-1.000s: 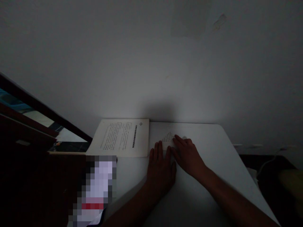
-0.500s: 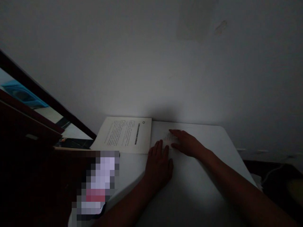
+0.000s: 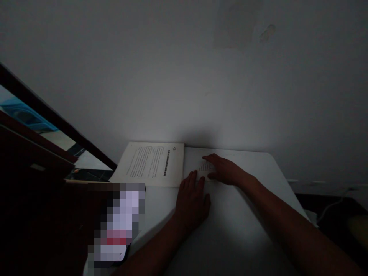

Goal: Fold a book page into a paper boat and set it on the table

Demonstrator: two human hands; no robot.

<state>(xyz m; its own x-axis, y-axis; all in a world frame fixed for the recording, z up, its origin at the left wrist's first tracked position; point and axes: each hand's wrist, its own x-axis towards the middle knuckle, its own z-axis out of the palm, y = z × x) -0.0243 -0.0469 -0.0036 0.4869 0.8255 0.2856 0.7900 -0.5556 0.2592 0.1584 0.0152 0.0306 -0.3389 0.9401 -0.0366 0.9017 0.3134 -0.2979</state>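
Observation:
A small pale sheet of paper [image 3: 204,166] with lines of print lies flat on the white table [image 3: 238,214], partly covered by my fingers. My left hand [image 3: 192,199] rests palm down, its fingers spread and their tips at the sheet's near left side. On the right side of the sheet lies my right hand [image 3: 225,170], thumb and forefinger stretched apart around the printed lines. Whether either hand presses on the paper, I cannot tell. Left of the sheet is a larger printed page or booklet [image 3: 152,165], its text turned sideways.
A phone [image 3: 123,218], blurred out by blocks, lies at the table's left edge. Behind the table rises a grey wall [image 3: 172,76]. Dark reddish furniture [image 3: 31,161] stands at the left, and a pale cable [image 3: 330,207] runs at the right.
My right hand has shifted slightly up and to the left over the small sheet. My left hand and the larger page stay where they were.

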